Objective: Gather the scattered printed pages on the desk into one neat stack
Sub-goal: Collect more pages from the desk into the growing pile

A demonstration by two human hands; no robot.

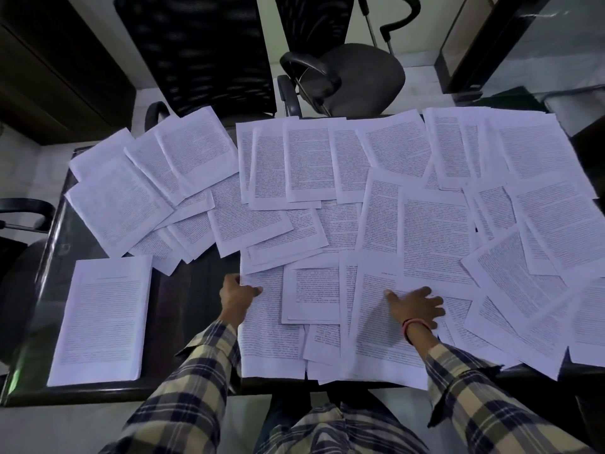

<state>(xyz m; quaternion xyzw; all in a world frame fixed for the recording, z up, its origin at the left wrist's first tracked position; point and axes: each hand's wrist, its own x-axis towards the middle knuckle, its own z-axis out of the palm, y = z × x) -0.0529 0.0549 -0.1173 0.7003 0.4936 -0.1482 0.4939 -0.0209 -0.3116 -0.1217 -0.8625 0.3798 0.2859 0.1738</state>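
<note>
On desk (183, 290): scattered pages (327, 191) overlap at many angles
Print: dense text, too small to read
Stack (101, 319): near-left, long axis running away from person
Left hand (236, 294): pinches a page's left edge
Right hand (417, 306): fingers spread flat on pages

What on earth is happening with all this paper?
A person in a checked shirt is gathering white printed pages spread across a dark glass-topped desk. The left hand pinches the edge of a near page; the right hand lies flat, fingers spread, on another sheet. One neat squared stack already sits at the left; most pages remain loose.
</note>
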